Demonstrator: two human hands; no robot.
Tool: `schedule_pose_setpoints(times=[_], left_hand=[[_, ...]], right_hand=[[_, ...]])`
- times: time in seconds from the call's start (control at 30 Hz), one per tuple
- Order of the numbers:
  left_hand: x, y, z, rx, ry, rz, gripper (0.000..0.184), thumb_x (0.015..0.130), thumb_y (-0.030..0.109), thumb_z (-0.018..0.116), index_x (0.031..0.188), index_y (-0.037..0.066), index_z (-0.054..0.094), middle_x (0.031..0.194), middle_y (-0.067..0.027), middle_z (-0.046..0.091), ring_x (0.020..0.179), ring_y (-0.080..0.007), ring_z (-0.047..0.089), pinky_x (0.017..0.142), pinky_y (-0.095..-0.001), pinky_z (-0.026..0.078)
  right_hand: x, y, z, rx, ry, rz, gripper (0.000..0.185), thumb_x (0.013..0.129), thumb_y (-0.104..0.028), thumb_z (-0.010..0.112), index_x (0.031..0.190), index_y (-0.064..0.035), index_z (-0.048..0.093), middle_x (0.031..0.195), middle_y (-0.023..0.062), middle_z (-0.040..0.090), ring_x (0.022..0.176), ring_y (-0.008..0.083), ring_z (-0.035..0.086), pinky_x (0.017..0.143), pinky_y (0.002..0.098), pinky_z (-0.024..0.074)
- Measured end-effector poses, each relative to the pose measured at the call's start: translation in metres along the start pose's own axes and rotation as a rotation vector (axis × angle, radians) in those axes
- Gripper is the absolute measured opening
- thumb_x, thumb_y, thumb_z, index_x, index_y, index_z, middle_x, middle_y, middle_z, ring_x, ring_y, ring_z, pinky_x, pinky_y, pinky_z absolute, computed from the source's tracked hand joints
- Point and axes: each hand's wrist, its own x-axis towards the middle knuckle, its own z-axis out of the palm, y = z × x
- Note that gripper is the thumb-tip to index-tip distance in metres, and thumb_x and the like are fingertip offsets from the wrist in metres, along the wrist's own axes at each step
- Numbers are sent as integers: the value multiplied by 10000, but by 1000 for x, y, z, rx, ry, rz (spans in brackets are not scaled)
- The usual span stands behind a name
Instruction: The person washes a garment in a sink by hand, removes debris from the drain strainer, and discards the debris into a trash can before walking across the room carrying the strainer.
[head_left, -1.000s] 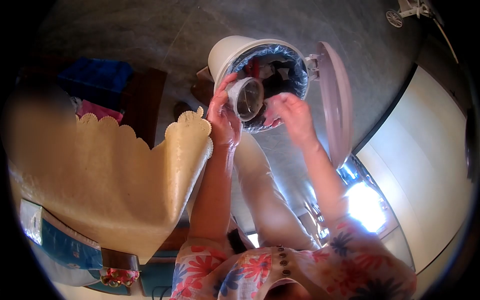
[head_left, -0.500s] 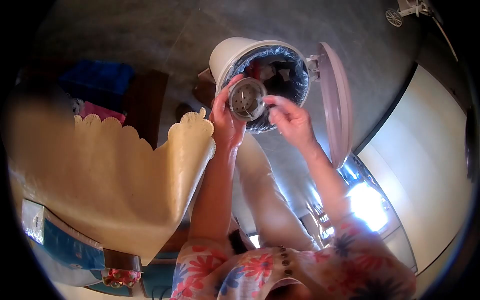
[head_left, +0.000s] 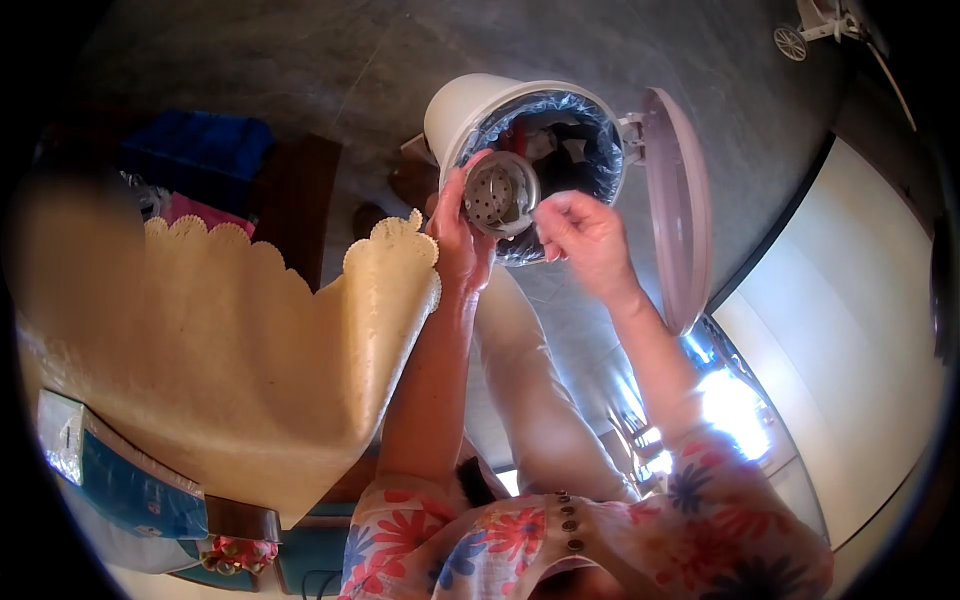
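My left hand (head_left: 463, 235) is closed around a round metal strainer basket (head_left: 490, 196) with small holes in its bottom, its open side facing me. The basket is over the mouth of a white trash bin (head_left: 468, 105) lined with a dark plastic bag (head_left: 600, 150). Just right of the strainer's rim, my right hand (head_left: 588, 238) has its fingers pinched together. Whatever may be between those fingertips is too small to make out. Inside the bin, some pale and red waste (head_left: 542, 145) shows; the strainer and hands hide part of the opening.
The bin's pinkish lid (head_left: 675, 210) stands open at the right. To my left is a table with a scalloped yellowish tablecloth (head_left: 230, 350) and a blue tissue box (head_left: 130, 480). A blue cloth item (head_left: 195, 150) lies beyond it. A white wheeled object (head_left: 815, 25) is at the far right.
My right hand has drawn slightly away from the strainer's rim and its fingers have curled in more. The left hand still holds the strainer over the bin.
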Motion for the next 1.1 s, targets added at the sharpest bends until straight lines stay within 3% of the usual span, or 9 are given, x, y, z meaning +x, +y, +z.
schedule_pose_setpoints(times=[0.23, 0.33, 0.4, 0.43, 0.73, 0.97, 1.0, 1.07, 1.1], left_hand=[[0, 1, 1, 1, -5, -1, 412, 984, 331, 312, 1215, 26, 465, 1084, -125, 590, 887, -226, 604, 653, -360, 508], [-1, -1, -6, -2, -128, -61, 409, 983, 351, 295, 1180, 35, 464, 989, -146, 601, 697, -226, 593, 480, -327, 462], [-2, 3, 5, -34, -112, -127, 420, 980, 372, 284, 1166, 39, 459, 930, -162, 602, 587, -225, 561, 404, -308, 413], [-3, 0, 5, -2, -49, -135, 490, 971, 422, 262, 1149, 20, 481, 859, -201, 607, 520, -233, 546, 372, -293, 396], [-2, -4, 4, -56, -92, -350, 541, 976, 440, 231, 1074, -5, 521, 717, -211, 610, 438, -253, 539, 320, -287, 374], [-3, -8, -5, -62, -104, -255, 475, 971, 412, 301, 1095, 2, 505, 766, -201, 613, 458, -253, 564, 319, -284, 395], [-4, -10, -8, -86, -186, -272, 463, 966, 404, 320, 1102, 0, 501, 781, -203, 613, 470, -258, 573, 325, -285, 403], [-5, -3, -7, -115, -363, -303, 444, 955, 387, 358, 1115, -4, 494, 812, -206, 614, 493, -266, 591, 335, -286, 421], [-10, -7, -3, -100, -174, -267, 423, 918, 356, 425, 1113, -12, 500, 797, -213, 613, 503, -284, 602, 326, -287, 413]], right_hand=[[12, -9, -32, 749, -72, 159, 105, 887, -123, 570, 855, -26, 597, 669, 15, 550, 579, 118, 516, 524, 259, 440], [48, 108, -56, -449, -46, 240, 117, 850, -143, 599, 876, -31, 621, 667, 60, 603, 595, 168, 571, 556, 304, 465], [41, 70, -16, -588, 223, -156, 132, 821, -166, 613, 883, -54, 645, 702, 108, 644, 635, 203, 619, 593, 318, 480], [50, 83, -28, -646, 261, -39, 121, 834, -178, 605, 878, -80, 660, 732, 128, 653, 619, 210, 632, 587, 295, 483], [47, 15, -34, -151, 161, 54, 121, 875, -170, 601, 839, -57, 622, 676, -25, 575, 574, 31, 484, 477, 175, 356], [40, 5, -37, 429, -84, 240, 156, 900, -161, 559, 996, -54, 618, 847, 26, 629, 666, 85, 576, 553, 216, 457], [45, 27, -39, 135, 13, 380, 216, 887, -196, 560, 1045, -59, 616, 887, 45, 642, 667, 119, 603, 587, 256, 489], [43, 65, -29, -883, 100, -194, 231, 864, -197, 561, 1038, -61, 631, 822, 62, 652, 654, 130, 613, 593, 270, 494], [47, 72, -22, -356, 126, -29, 220, 846, -192, 564, 1002, -63, 651, 723, 76, 647, 646, 144, 624, 621, 275, 496]])
